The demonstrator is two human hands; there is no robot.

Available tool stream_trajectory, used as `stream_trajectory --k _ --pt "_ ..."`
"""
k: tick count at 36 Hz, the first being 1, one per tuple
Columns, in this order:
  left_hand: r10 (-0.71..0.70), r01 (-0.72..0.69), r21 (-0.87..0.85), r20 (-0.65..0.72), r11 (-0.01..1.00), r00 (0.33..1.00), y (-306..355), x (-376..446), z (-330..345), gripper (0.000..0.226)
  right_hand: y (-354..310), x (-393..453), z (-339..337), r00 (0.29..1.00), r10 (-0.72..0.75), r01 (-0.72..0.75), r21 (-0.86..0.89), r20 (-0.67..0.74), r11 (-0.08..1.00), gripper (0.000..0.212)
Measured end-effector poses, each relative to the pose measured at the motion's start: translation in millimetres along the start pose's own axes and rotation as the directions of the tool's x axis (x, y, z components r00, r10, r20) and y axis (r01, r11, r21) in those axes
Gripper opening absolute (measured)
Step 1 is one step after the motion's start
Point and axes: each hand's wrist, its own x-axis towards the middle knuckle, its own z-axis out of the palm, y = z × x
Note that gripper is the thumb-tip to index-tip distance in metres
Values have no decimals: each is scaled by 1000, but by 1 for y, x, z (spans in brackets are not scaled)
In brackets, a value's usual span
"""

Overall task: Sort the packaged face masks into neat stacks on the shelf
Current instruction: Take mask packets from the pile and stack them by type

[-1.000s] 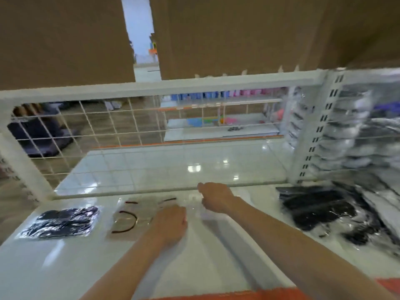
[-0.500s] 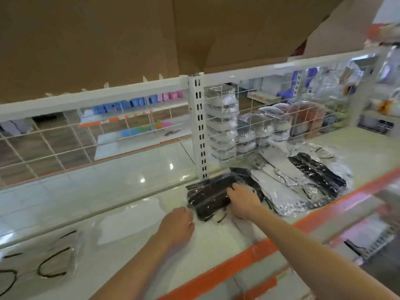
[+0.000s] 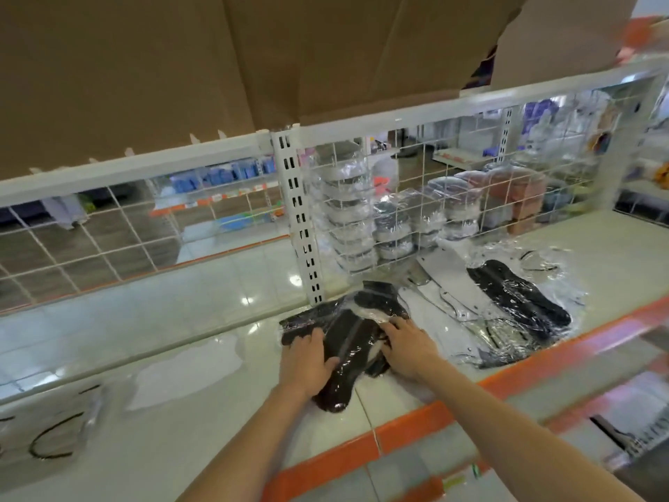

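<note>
A black mask packet [image 3: 349, 347] in clear wrap lies on the white shelf [image 3: 202, 440], on top of other black packets [image 3: 307, 320]. My left hand [image 3: 306, 362] holds its left side, thumb across the top. My right hand [image 3: 409, 346] grips its right edge with curled fingers. To the right, a loose pile of packets [image 3: 470, 320] holds white masks [image 3: 449, 280] and a long black packet [image 3: 517, 302]. A flat white mask packet [image 3: 188, 371] lies to the left, and a clear packet with black ear loops [image 3: 54, 436] at the far left.
Behind the wire mesh panel [image 3: 108, 233], stacks of wrapped masks [image 3: 351, 219] stand on the far side. A slotted white upright [image 3: 300, 219] rises just behind the black packets. Cardboard [image 3: 181, 67] hangs overhead. An orange strip [image 3: 344, 461] marks the shelf's front edge.
My view and both hands have swung right, from the clear packets at the left to the black packets by the upright. My left hand has moved up onto the black packet.
</note>
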Motion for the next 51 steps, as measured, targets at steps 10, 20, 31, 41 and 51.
stream_trajectory --k 10,20,31,41,51 --pt "-342 370 -466 147 804 928 -7 -11 -11 47 3 1 -5 1000 -6 7 74 -5 997 32" --pt "-525 473 -639 124 607 842 -35 -34 -29 16 -22 8 0 994 -34 43 84 -107 996 36" --pt "-702 411 -878 130 247 700 -49 -57 -47 26 -69 -10 19 941 -338 335 224 -23 915 53" --pt "-714 377 -925 299 -53 632 -53 -74 -50 25 -78 -16 23 865 -441 473 -95 239 876 66" --pt "-708 459 -887 297 44 641 -44 -69 -51 27 -68 0 27 919 -328 364 -150 219 919 75"
